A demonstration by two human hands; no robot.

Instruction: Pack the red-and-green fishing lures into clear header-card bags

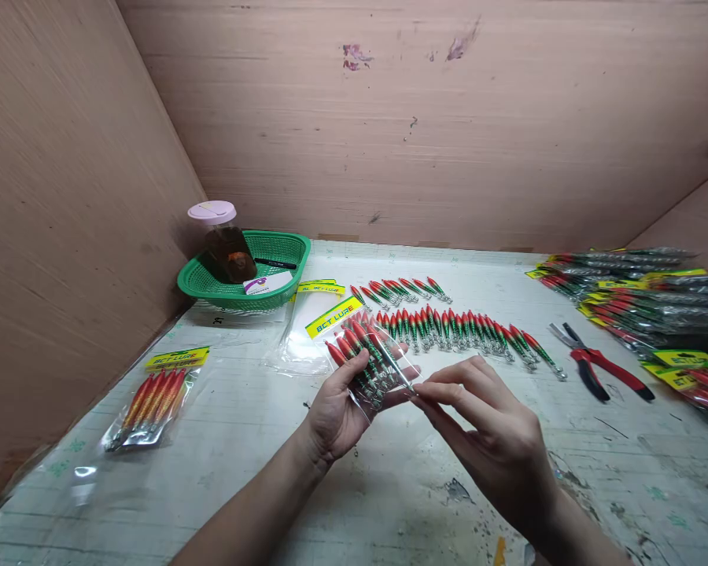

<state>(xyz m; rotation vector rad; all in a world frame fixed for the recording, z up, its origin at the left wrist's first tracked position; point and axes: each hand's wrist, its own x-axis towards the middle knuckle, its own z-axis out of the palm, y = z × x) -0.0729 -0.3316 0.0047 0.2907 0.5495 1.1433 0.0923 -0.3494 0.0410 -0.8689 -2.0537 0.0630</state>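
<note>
My left hand point(342, 409) holds a clear plastic bag point(333, 317) with a yellow BCT LURE header, its thumb on the front and fingers behind. Several red and green fishing lures point(363, 354) sit in the bag, heads towards the header. My right hand point(484, 417) pinches the hook end of one more fishing lure point(396, 360) at the bag's right side; whether that lure is fully inside I cannot tell. Beyond the hands, loose lures lie in a long row point(448, 328), with a shorter row point(401, 289) behind it.
A green basket point(300, 255) at the back left holds a lidded drink cup point(227, 248), a pen and a card. Flat bags point(307, 326) lie beside it. A bag of orange lures point(156, 397) lies left. Pliers point(602, 365) and piled packed lures point(643, 299) lie right.
</note>
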